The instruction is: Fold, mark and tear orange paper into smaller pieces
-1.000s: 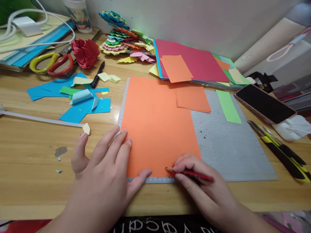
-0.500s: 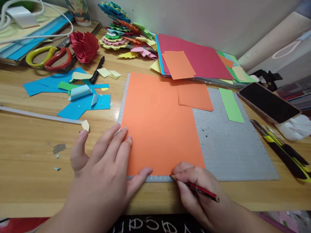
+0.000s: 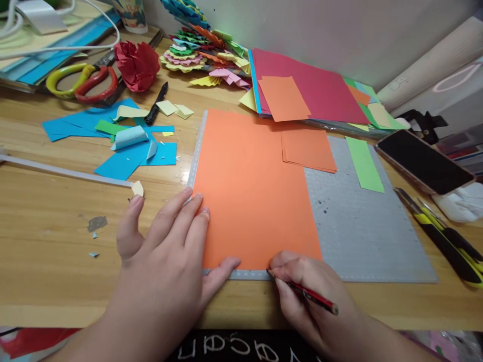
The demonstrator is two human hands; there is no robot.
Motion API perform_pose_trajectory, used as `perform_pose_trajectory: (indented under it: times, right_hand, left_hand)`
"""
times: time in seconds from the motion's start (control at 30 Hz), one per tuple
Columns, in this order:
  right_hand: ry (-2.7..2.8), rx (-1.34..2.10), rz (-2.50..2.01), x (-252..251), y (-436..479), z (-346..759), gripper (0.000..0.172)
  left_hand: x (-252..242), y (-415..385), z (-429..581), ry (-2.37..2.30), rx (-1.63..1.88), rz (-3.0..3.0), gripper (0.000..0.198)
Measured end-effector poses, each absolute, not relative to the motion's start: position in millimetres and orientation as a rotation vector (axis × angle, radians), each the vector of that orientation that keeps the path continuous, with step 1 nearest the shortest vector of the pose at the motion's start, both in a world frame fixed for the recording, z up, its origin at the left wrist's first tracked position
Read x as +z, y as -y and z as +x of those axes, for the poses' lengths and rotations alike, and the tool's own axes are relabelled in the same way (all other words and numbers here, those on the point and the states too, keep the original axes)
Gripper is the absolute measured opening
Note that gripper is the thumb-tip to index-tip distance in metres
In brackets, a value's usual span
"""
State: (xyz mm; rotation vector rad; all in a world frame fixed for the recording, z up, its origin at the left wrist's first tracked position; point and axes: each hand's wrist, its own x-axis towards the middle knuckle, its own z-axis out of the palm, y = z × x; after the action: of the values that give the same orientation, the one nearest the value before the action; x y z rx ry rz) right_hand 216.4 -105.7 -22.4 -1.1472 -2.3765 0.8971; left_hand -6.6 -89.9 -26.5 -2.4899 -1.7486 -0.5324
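Basically, right hand [image 3: 317, 284] pinches a red-and-black pencil [image 3: 314, 297] between thumb and fingers. Pencil sits at the near edge of the big orange sheet [image 3: 252, 196]; its dark tip points left and away from the person, blunt end toward lower right, long axis slanting across the near edge, shaft tilted. Left hand [image 3: 162, 266] is flat and spread, gripping nothing, three fingertips pressing the sheet's left edge, thumb on its near edge, little finger lifted outward. Sheet's long axis runs away from the person; it lies on a grey cutting mat [image 3: 370, 231], covering the left part. Small orange pieces [image 3: 311, 151] overlap its far right corner; light green strip [image 3: 365, 165] lies on the mat further right. Mat's left and near borders carry pale ruler-type marks, figures too small to read. Paper cup [image 3: 130, 16], top left, has reddish lettering, too blurred to read. Black surface [image 3: 226, 349] at the bottom shows large white letters, cut off by the frame, can't be read reliably.
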Motion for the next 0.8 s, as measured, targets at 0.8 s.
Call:
perform_pose_trajectory:
  times: [0.8]
  right_hand:
    - [2.178,1.003,-1.128,-25.9,105.4,217.6,0.017]
  left_hand:
    - [-27.8,92.4,-6.7,1.799,-0.549,-2.494,0.058]
